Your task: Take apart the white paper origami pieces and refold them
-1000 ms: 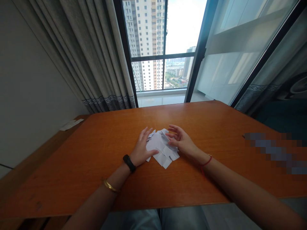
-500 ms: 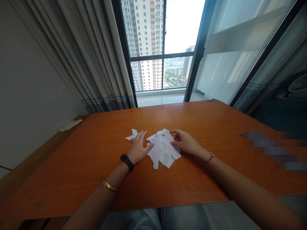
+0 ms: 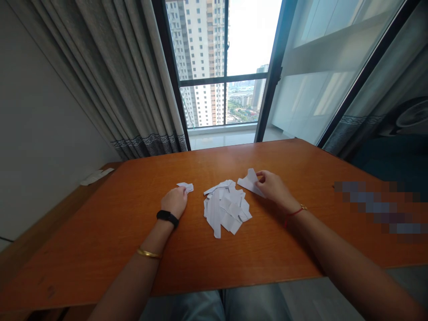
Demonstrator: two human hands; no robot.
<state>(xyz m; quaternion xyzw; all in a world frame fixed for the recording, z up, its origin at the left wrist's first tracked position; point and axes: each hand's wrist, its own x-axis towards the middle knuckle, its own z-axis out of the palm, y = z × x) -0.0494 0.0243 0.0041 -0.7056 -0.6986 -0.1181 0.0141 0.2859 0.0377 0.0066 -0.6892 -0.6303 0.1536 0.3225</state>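
A heap of white paper slips (image 3: 226, 207) lies in the middle of the orange-brown wooden table (image 3: 110, 236). My left hand (image 3: 174, 201), with a black band and a gold bangle on the arm, is curled on a small white paper piece (image 3: 186, 186) to the left of the heap. My right hand (image 3: 274, 187), a red string at its wrist, pinches a larger white paper piece (image 3: 250, 182) just right of the heap, low over the table.
A white paper strip (image 3: 95, 176) lies on the low ledge at the table's far left. Grey curtains (image 3: 127, 80) and a tall window stand behind the table. A blurred patch (image 3: 384, 209) covers something at the right side. A fan (image 3: 413, 117) sits at the far right.
Both hands have left the heap and moved apart, each drawing a paper piece out with it: the left to the left, the right to the right and slightly away.
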